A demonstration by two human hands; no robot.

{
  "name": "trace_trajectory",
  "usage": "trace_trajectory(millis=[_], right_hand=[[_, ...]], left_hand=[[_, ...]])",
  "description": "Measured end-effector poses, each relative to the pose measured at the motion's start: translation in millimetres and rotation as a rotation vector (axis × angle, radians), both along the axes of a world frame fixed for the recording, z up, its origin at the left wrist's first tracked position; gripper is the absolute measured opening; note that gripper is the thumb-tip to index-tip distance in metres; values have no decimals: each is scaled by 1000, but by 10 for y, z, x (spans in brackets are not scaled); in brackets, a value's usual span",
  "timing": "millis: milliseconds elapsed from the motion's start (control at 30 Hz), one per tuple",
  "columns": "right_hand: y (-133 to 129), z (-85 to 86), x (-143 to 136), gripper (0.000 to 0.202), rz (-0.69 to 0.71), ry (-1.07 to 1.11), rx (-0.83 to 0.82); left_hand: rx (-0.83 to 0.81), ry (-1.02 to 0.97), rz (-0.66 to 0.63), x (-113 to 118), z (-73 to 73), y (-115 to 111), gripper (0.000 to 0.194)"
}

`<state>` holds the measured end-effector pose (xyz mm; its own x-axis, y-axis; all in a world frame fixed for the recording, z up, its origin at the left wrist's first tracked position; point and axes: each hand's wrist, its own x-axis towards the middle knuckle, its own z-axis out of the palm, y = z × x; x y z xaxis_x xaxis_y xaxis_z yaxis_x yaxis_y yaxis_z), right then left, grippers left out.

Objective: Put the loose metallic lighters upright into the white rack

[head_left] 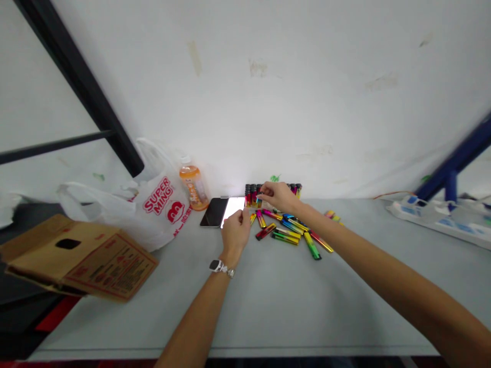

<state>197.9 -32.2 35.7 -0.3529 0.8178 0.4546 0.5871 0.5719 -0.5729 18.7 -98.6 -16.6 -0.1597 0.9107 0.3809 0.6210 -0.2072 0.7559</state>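
Colourful lighters (286,237) lie loosely scattered on the grey table, in metallic green, yellow, red, blue and pink. Behind them, several more lighters (251,197) stand upright in a row by the wall. My right hand (279,197) is over this row, its fingers pinched on a lighter (259,202) at the front; the hand hides part of the row. To the left of the loose lighters, my left hand (236,230) is closed, with a watch on its wrist. What it holds, if anything, cannot be made out. It overlaps the bright screen of a tablet (233,205).
A dark panel (214,212) lies left of the bright screen. An orange drink bottle (194,186), a white plastic bag (153,214) and an open cardboard box (84,255) occupy the left side. A white power strip (441,220) lies at the far right, beside a blue post (456,176).
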Motion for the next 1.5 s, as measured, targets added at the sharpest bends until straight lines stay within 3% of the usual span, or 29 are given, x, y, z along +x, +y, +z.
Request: trace_trajectory(millis=[200, 433, 600, 733, 867, 1033, 1167, 1300, 1500], right_hand=[[320, -118, -143, 11, 35, -200, 40], [403, -132, -229, 12, -19, -327, -8], [270, -42, -263, 23, -134, -566, 22], [35, -104, -329, 33, -275, -723, 112], [-149, -220, -389, 46, -360, -760, 23], [-234, -279, -348, 64, -350, -658, -86], [-226, -270, -128, 47, -362, -542, -92], [-202, -255, 110, 26, -329, -645, -187], [-200, -234, 156, 28, -307, -785, -237]], left_hand=[[-41, 126, 41, 22, 45, -12, 46], [-38, 116, 59, -7, 23, 6, 47], [-49, 133, 64, -8, 30, 2, 48], [-45, 151, 61, 1, 34, -1, 49], [-54, 144, 42, 23, 28, -5, 47], [-32, 160, 15, 47, 6, -5, 45], [-21, 165, -3, 57, -1, 1, 45], [-30, 159, -32, 80, -3, -2, 46], [-63, 154, -58, 121, -53, -12, 46]])
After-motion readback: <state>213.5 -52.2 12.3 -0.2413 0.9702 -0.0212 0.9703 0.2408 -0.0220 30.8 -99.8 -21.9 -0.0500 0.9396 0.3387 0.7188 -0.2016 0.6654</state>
